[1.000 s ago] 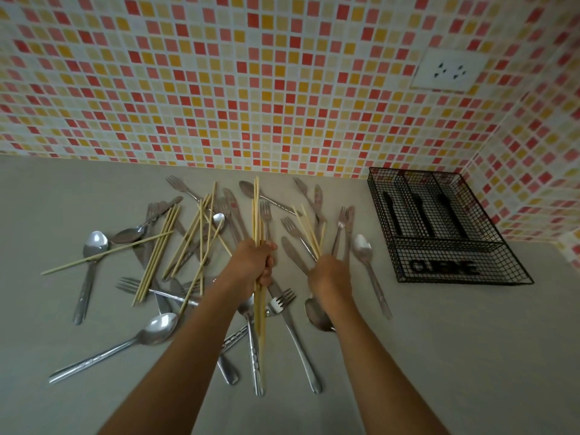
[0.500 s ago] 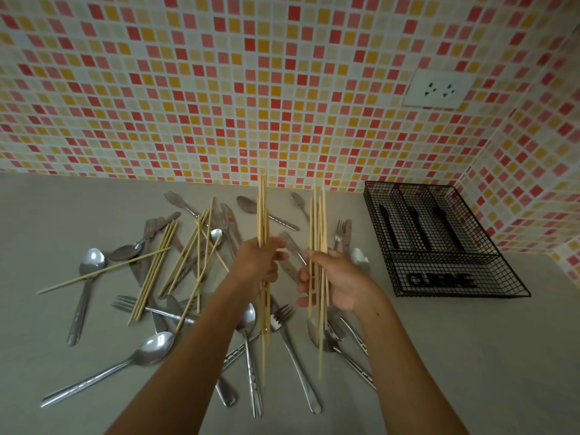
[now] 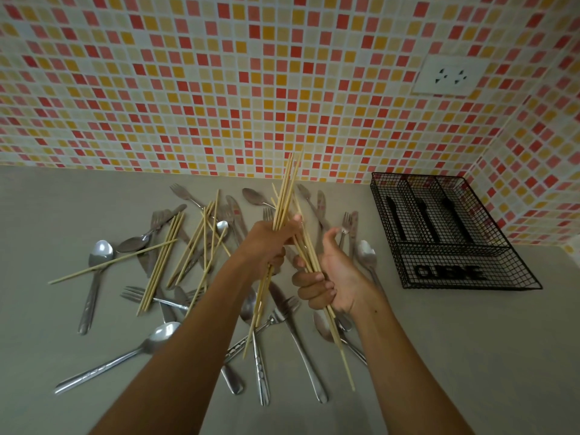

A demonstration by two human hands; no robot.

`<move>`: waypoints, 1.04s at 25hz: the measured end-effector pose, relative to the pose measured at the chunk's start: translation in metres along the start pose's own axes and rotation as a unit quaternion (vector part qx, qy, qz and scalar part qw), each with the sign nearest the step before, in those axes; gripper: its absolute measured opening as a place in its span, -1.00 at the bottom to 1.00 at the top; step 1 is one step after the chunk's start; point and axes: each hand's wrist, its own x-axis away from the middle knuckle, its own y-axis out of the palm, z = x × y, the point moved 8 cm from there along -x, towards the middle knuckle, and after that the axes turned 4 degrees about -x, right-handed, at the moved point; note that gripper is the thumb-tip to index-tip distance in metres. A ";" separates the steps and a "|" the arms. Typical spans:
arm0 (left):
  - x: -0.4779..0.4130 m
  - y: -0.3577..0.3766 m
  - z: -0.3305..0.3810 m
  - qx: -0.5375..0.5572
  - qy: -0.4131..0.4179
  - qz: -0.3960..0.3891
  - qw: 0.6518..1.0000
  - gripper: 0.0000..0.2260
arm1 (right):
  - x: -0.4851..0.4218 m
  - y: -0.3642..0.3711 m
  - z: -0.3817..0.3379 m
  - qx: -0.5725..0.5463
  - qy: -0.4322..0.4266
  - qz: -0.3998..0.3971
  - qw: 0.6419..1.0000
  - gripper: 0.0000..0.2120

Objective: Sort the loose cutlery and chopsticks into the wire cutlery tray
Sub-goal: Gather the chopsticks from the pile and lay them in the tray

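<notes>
My left hand (image 3: 270, 243) grips a bundle of pale wooden chopsticks (image 3: 284, 196) raised above the counter, tips pointing up toward the wall. My right hand (image 3: 329, 281) holds a second bundle of chopsticks (image 3: 340, 346) that leans left and crosses the first bundle. Both hands are close together, almost touching. Below them lies a heap of steel spoons (image 3: 99, 255), forks (image 3: 138, 293) and knives, with more loose chopsticks (image 3: 163, 255) to the left. The black wire cutlery tray (image 3: 514, 277) stands at the right, holding nothing I can make out.
The grey counter (image 3: 455, 356) meets a mosaic tiled wall behind and at the right, where the tray sits in the corner. A white wall socket (image 3: 450, 76) is above the tray. A long spoon (image 3: 125, 356) lies nearest me on the left.
Both hands have risen from the pile. My right hand picked up its own chopsticks and has tilted them left against the left hand's bundle, and the two hands have closed in.
</notes>
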 end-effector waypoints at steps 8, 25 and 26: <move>0.002 0.001 0.011 -0.003 0.002 -0.027 1.000 -0.82 | -0.001 0.012 0.004 0.005 0.003 -0.037 0.999 -0.24; -0.007 -0.015 0.017 0.030 0.059 0.068 0.995 -0.83 | 0.001 -0.006 0.004 0.096 -0.067 0.043 0.992 -0.69; -0.007 -0.014 0.017 0.059 0.054 0.067 0.995 -0.82 | 0.000 -0.004 0.004 0.089 -0.065 0.031 0.993 -0.68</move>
